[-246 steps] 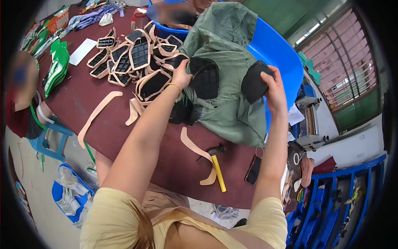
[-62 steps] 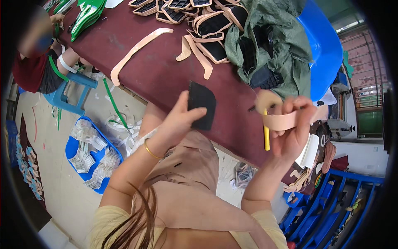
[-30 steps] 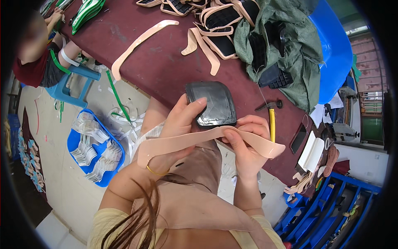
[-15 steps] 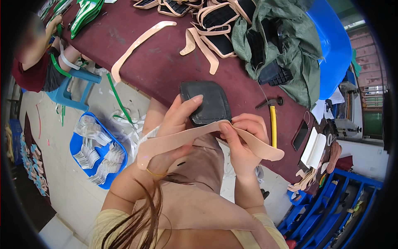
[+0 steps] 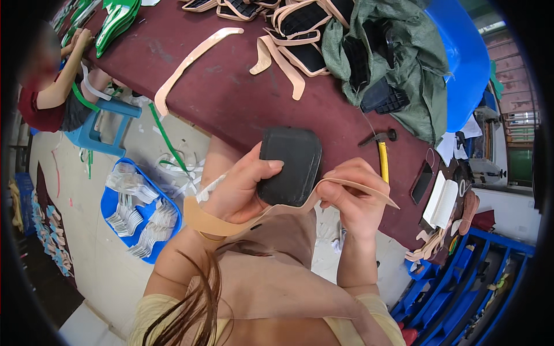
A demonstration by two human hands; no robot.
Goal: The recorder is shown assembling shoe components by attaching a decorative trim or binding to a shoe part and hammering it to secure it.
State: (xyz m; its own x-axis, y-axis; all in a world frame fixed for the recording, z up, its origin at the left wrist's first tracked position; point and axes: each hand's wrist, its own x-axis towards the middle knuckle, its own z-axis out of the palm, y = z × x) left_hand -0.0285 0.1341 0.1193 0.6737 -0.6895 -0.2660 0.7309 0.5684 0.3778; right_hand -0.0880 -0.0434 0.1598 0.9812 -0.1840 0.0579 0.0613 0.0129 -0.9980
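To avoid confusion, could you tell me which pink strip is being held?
The strip pinched in the right hand, beside the black pad; the strips on the table lie unheld.

Left grip (image 5: 236, 190) holds black pad (image 5: 291, 164); right grip (image 5: 355, 202) pinches beige strip (image 5: 219, 225) at pad's near edge; yellow-handled hammer (image 5: 384, 160) on counter (image 5: 222, 92), right.

We see pad (image 5: 295, 164): matt, smooth, rubber-like | strip (image 5: 202, 220): smooth, leather-like | sack (image 5: 424, 92): rough, woven, creased | tub (image 5: 461, 69): smooth plastic | stool (image 5: 118, 107): plastic | our apron (image 5: 277, 291): thin matt cloth
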